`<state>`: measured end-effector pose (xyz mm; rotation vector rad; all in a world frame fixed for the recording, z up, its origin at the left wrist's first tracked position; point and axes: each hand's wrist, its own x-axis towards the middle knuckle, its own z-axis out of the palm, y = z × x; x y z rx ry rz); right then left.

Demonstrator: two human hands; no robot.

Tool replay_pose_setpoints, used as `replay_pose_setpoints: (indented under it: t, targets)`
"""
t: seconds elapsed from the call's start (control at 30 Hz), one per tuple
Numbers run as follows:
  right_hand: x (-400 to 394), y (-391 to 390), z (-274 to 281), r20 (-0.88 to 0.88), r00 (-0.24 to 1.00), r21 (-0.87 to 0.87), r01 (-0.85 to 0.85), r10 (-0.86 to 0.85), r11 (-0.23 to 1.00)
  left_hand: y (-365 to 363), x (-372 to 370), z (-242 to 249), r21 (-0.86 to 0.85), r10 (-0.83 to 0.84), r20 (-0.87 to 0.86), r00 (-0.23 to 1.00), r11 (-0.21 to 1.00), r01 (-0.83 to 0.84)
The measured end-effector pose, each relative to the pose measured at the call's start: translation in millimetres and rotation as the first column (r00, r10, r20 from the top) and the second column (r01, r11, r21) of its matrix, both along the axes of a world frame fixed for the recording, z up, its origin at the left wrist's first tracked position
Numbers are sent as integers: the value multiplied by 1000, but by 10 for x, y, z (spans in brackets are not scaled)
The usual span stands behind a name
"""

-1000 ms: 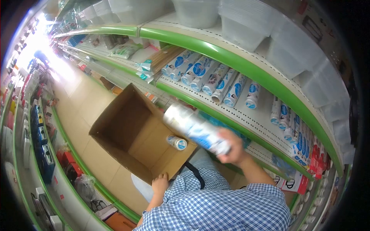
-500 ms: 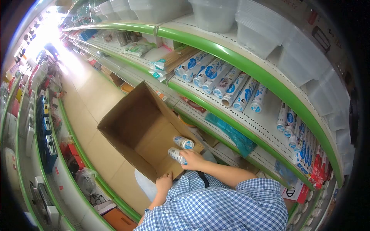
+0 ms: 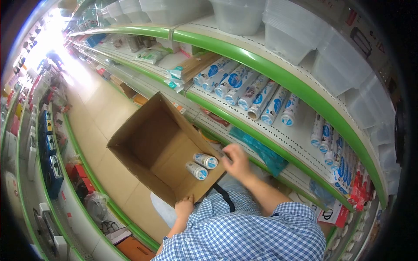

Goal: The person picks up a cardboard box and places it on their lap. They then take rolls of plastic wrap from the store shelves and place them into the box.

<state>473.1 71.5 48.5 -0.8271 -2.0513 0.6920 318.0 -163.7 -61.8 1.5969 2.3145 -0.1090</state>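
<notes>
Your shirt (image 3: pixel 244 235) fills the bottom, with a black strap (image 3: pixel 224 198) at the lap. Left hand (image 3: pixel 185 206): fingers folded over the near rim of the box (image 3: pixel 139 139), gripping it. Right hand (image 3: pixel 236 161): no load, fingers loosely curled, thumb and fingers apart, just off the box's right corner. Can't tell if the fingertips touch the cardboard.

Box has its mouth toward you, tilted in view; can't see what carries it. Inside, near your right hand, two rolls lie side by side: upper roll (image 3: pixel 205 160) and lower roll (image 3: pixel 196 171), white ends your way. Can't tell if those two touch.

Past your right hand, a teal packet (image 3: pixel 263 152) sits under the edge of the middle shelf (image 3: pixel 302 131). On that shelf: a row of shelf rolls (image 3: pixel 274 106), a stick bundle (image 3: pixel 201 66) beside its left end, more rolls to the right, then red packs (image 3: pixel 359 191). Clear tubs (image 3: pixel 289 35) stand on the upper shelf (image 3: pixel 244 54).

Beyond the box: tiled floor (image 3: pixel 93 117), blue boxes (image 3: pixel 53 165) shelved left, bright glare (image 3: pixel 50 35) at the aisle's end.
</notes>
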Motion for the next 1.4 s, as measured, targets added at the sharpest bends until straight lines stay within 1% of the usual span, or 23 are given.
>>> replay_pose_setpoints:
  t: [0.03,0.07,0.1,0.23,0.33,0.4,0.47,0.57,0.6,0.67,0.77,0.83,0.9,0.93,1.0,1.03,1.1,1.13,1.2,1.27,1.3,1.33,1.4]
  targets:
    - [115,151,201,9,989,174,146,-150,974,-5,2,-17,6,-3,-7,1000,1000,3]
    - [285,334,328,-10,971,200,235,-238,951,-9,1,-30,12,-6,-15,1000,1000,7]
    - [460,554,358,11,920,311,369,-391,876,-6,-3,-37,20,-11,-24,1000,1000,11]
    - [1146,1289,409,107,686,427,622,-720,656,16,-21,-20,-8,3,17,1000,1000,-3]
    - [1368,1576,336,244,611,366,661,-753,655,29,-37,44,-67,-10,63,998,998,14]
    - [1399,1651,302,291,630,247,678,-721,692,42,-55,92,-102,-16,94,995,994,26]
    - [1408,1694,287,276,665,94,700,-694,708,56,-82,194,-79,-6,221,975,997,25]
    - [1557,1904,38,-10,707,-97,703,-707,705,69,-179,270,-15,13,436,900,1000,-7]
    - [1521,1851,81,-185,695,-248,651,-695,717,82,-222,282,12,15,509,860,1000,-25]
    - [1350,1517,337,-497,553,-494,454,-669,742,111,-274,322,12,64,603,795,996,-89]
    - [1086,945,551,-574,610,-342,427,-546,837,167,-291,398,5,112,675,729,988,-156]
    - [917,547,586,-481,698,-312,429,-530,848,251,-272,527,1,142,727,672,978,-208]
    - [783,196,409,-492,802,-245,248,-340,937,406,-224,762,-7,174,796,580,961,-278]
    - [676,20,343,-494,838,-246,123,-233,962,484,-203,847,42,119,829,546,961,-273]
    - [496,-305,173,-415,908,-246,-50,-58,968,639,-154,971,141,6,880,475,952,-273]
    - [388,-414,92,-497,866,-327,-250,59,912,716,-126,997,194,-55,889,454,944,-265]
    - [282,-553,-9,-242,947,-264,-274,211,925,809,-90,1021,297,-176,895,411,921,-252]
    - [235,-642,27,-112,961,-216,-270,251,938,793,-111,879,274,-170,923,346,921,-278]
    - [170,-708,-131,-100,906,-308,-420,410,854,781,-165,599,227,-162,963,214,918,-325]
    - [134,-720,-243,-22,874,-279,-471,485,837,675,-72,561,-8,-61,991,-117,856,-517]
    - [109,-722,-278,18,854,-268,-497,520,825,661,-6,588,-145,-33,958,-287,805,-576]
    - [70,-728,-321,44,800,-246,-572,599,782,681,30,552,-232,-87,912,-400,695,-680]
    - [-19,-732,-386,102,669,-208,-709,736,674,717,-64,340,-337,-116,880,-460,530,-778]
